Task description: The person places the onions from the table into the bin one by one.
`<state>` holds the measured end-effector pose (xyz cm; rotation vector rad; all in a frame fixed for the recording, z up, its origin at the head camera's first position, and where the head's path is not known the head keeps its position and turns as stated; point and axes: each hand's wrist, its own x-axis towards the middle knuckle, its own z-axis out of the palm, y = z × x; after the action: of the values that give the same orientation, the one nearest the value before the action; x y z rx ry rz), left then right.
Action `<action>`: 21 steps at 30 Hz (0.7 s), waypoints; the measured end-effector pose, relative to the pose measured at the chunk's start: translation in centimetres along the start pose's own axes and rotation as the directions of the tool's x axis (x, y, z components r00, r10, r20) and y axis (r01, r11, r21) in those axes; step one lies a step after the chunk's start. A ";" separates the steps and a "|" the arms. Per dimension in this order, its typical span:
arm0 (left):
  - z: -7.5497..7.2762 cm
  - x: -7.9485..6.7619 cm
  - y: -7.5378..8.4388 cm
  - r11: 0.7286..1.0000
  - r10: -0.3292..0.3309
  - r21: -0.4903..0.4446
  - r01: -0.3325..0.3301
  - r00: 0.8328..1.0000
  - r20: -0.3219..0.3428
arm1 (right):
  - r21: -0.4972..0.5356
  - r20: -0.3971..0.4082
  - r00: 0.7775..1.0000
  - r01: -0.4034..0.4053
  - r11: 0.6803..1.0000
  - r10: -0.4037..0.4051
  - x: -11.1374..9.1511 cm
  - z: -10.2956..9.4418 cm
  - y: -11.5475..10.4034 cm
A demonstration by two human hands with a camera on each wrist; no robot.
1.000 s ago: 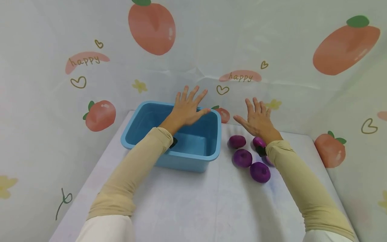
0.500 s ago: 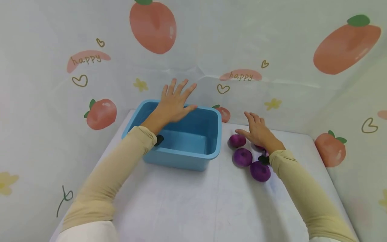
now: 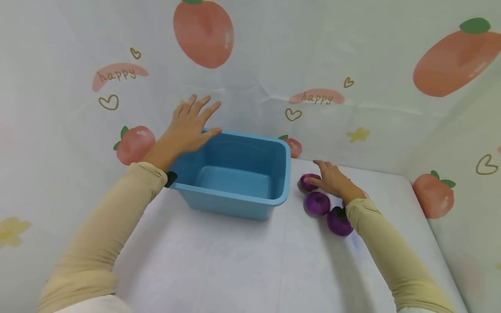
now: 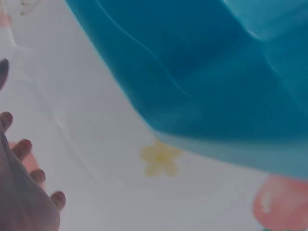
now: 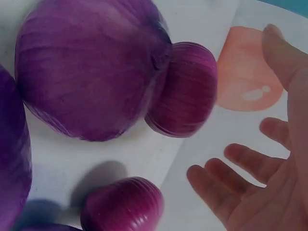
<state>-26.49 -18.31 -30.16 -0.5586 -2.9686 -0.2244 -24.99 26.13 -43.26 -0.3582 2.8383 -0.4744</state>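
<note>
My left hand is held above the left end of a light blue plastic tub, fingers spread, holding nothing. In the left wrist view, some of its fingertips show beside the tub's wall. My right hand hovers over a group of red onions, its fingers loosely bent and apart. It overlaps the farthest red onion in the head view. Nearer lie a second onion and a third onion. The right wrist view shows a small onion below the palm's side; my forearm hides it in the head view.
The tub stands upright with nothing in it, left of the onions on a white-covered table. Behind and at both sides rises a white cloth wall printed with fruit, hearts and flowers. A dark wrist camera sits under the left wrist.
My left hand has moved left across the tub, from its middle to its left end. My right hand has come down toward the onions. The tub and onions have stayed in place.
</note>
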 end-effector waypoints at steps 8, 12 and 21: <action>1.2 -2.0 -3.7 0.998 0.000 -0.056 0.001 1.000 0.006 | 0.056 0.079 0.997 -0.024 0.998 0.020 0.3 0.8 0.7; 1.9 -3.1 -4.9 0.997 -0.020 -0.076 0.025 0.998 0.062 | 0.067 0.093 0.995 -0.026 0.997 0.019 0.6 1.4 0.7; 4.2 -5.1 -7.2 0.999 -0.014 -0.036 0.021 0.984 0.178 | 0.059 0.116 0.993 -0.039 0.997 0.032 1.1 2.2 0.4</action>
<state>-24.79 -26.03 -35.92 -0.5865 -3.1487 -0.2442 -25.48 25.55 -45.61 -0.3118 2.7071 -0.5156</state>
